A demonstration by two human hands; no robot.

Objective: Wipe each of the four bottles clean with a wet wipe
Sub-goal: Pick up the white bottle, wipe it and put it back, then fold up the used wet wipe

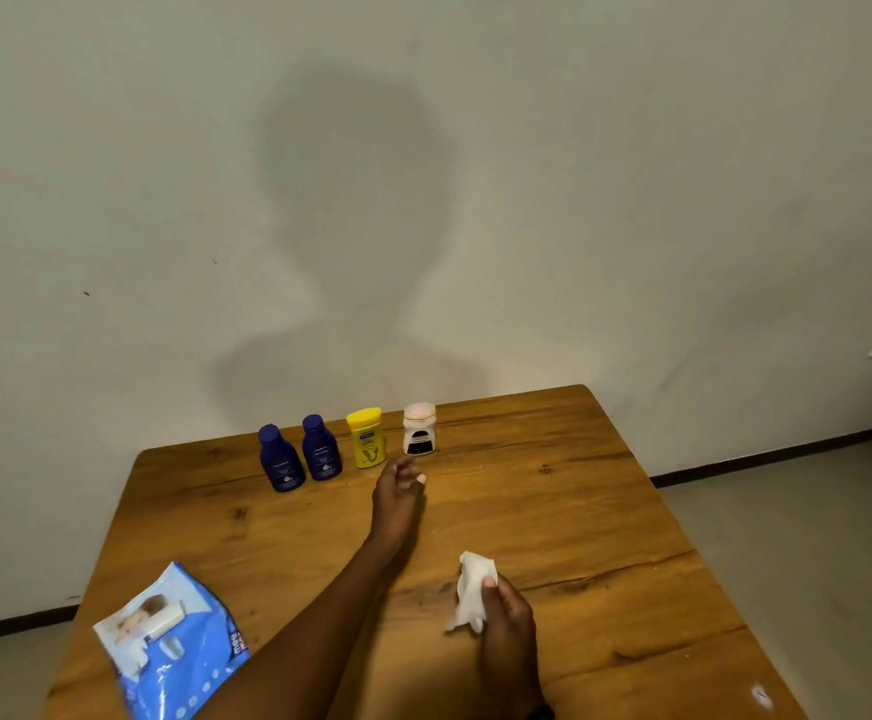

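Four bottles stand along the table's far edge, none visibly wiped; loose-fingered left hand reaches, right hand grips the wet wipe.

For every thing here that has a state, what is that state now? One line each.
Blue bottles: upright, capped.
Yellow bottle: upright, capped.
White bottle: upright, capped.
Wipe: crumpled, held in right hand.
Left hand: loosely curled, holding nothing, near the yellow and white bottles.
Wipes pack: lying flat, flap raised.

left hand: stretched forward, fingers loosely curled | right hand: near, pinching wipe
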